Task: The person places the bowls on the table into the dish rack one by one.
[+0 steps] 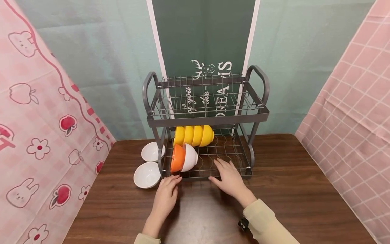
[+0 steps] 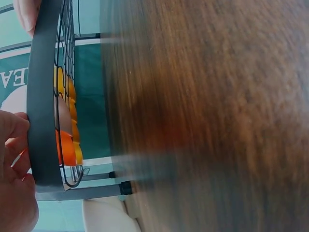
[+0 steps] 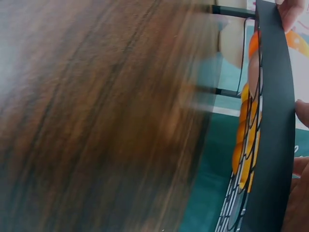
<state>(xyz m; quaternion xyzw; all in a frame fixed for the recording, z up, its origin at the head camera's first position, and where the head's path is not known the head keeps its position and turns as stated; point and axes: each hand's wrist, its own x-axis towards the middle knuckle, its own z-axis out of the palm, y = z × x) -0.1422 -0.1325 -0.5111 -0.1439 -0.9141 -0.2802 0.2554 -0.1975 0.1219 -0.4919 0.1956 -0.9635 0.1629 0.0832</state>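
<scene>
A dark grey two-tier dish rack (image 1: 210,120) stands on the table. On its lower shelf an orange bowl (image 1: 178,158) and a white bowl (image 1: 190,158) are nested on their sides at the front left. Behind them lies a row of several yellow bowls (image 1: 197,135), also on their sides. My left hand (image 1: 166,193) is at the front rail (image 2: 42,106), just before the orange bowl, holding nothing. My right hand (image 1: 229,178) reaches over the front rail to the right of the white bowl, fingers spread and no bowl held.
Two white bowls, one farther back (image 1: 152,151) and one nearer (image 1: 147,175), sit upright on the table left of the rack. The upper tier (image 1: 204,98) holds no dishes. Fabric curtains (image 1: 350,101) surround the brown wooden table (image 1: 289,196).
</scene>
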